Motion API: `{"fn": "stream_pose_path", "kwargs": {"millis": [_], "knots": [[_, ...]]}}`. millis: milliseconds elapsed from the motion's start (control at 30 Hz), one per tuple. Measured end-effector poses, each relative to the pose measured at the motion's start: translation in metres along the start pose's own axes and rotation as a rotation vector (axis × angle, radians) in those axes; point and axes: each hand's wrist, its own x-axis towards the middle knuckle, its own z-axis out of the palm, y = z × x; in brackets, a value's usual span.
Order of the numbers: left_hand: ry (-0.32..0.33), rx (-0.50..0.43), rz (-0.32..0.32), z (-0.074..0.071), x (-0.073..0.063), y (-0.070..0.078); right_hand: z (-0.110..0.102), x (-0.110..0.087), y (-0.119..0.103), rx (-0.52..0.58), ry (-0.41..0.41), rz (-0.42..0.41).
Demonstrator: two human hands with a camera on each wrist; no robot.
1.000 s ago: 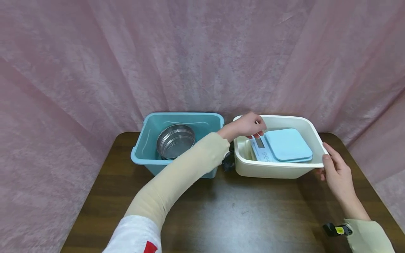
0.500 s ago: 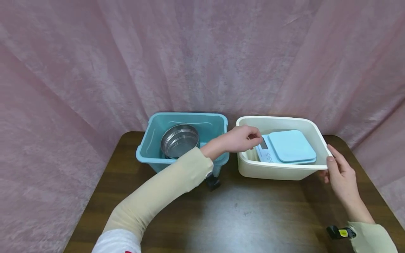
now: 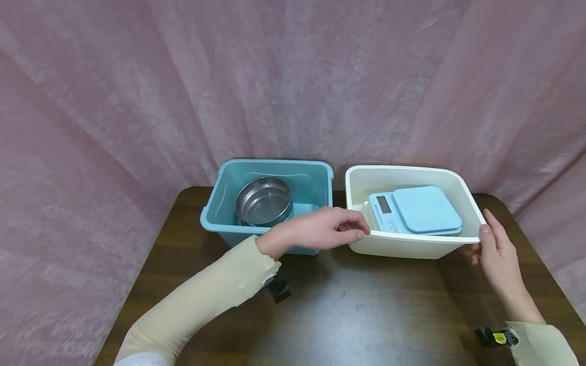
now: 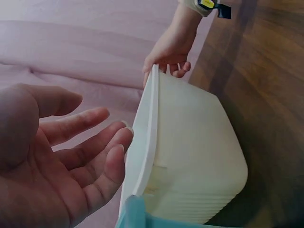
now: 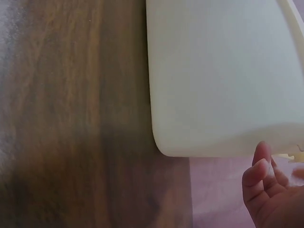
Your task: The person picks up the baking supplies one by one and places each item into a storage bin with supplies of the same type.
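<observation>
My right hand point(image 3: 499, 259) grips the right end of a white plastic bin point(image 3: 405, 247), thumb at the rim and fingers below it. Inside that bin lies a light blue digital kitchen scale point(image 3: 428, 209), its small display toward the left. My left hand point(image 3: 320, 227) hovers at the bin's front left corner, between the two bins. The left wrist view shows its loosely bent fingers point(image 4: 111, 164) holding nothing, close to the white rim. A pale, partly hidden item point(image 3: 368, 212) sits left of the scale.
Left of the white bin stands a blue plastic bin point(image 3: 274, 162) with round metal pans point(image 3: 264, 202) in it, partly overlapped by my left forearm. Both bins stand at the back of a dark wooden table point(image 3: 348, 315), before a pink curtain point(image 3: 293, 76).
My left hand has drawn out of the white bin, moving left and toward me to its front corner. The scale's display is now uncovered. My right hand keeps its grip on the rim.
</observation>
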Motion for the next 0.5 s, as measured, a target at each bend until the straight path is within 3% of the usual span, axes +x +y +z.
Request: {"fn": "stream_pose_path", "kwargs": {"millis": [300,500], "knots": [[0.064,-0.028,0.06,0.018,-0.031,-0.013,0.003,-0.014,0.004,-0.095,0.001,0.042],[0.121,-0.014,0.035,0.03,-0.047,-0.027,0.003,-0.025,0.008,-0.211,-0.015,0.041]]}}
